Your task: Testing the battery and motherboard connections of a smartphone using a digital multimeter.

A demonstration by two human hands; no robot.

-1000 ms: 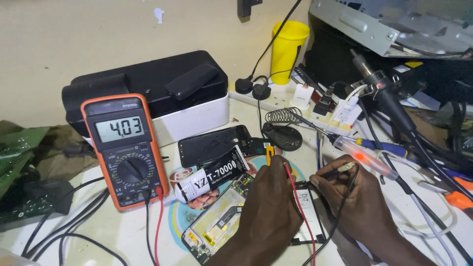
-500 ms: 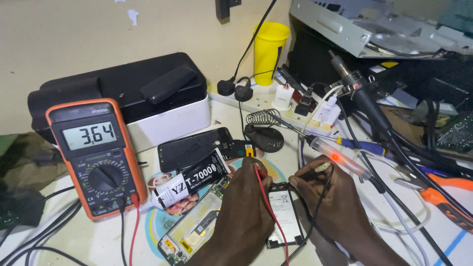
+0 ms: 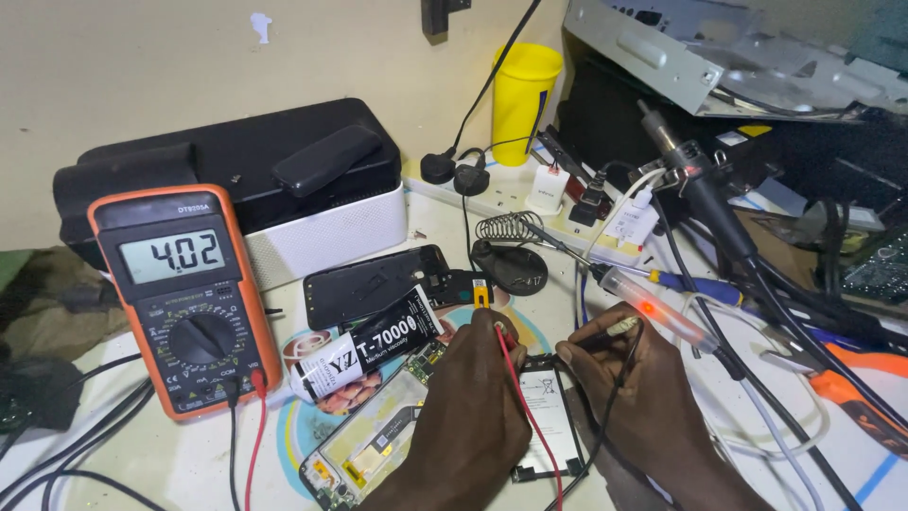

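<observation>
My left hand (image 3: 470, 416) pinches the red multimeter probe (image 3: 501, 333), its red lead running back over my knuckles. My right hand (image 3: 643, 412) pinches the black probe (image 3: 619, 328), with the black lead looping beside it. Both tips point down at the top edge of a flat phone battery (image 3: 547, 416) lying between my hands. An opened phone frame (image 3: 369, 445) with its board showing lies left of my left hand. The orange multimeter (image 3: 180, 293) stands at the left with its display lit and its dial turned.
A black glue tube (image 3: 364, 345) and a black phone back cover (image 3: 378, 279) lie ahead of my left hand. A soldering iron (image 3: 700, 194), coil stand (image 3: 511, 232), power strip (image 3: 558, 203), yellow cup (image 3: 520, 95), black-and-white box (image 3: 246, 180) and many cables crowd the desk.
The camera shifted a little, so the whole desk slid in the frame. The meter's reading dipped and rose again. Both hands stayed on the probes at the battery.
</observation>
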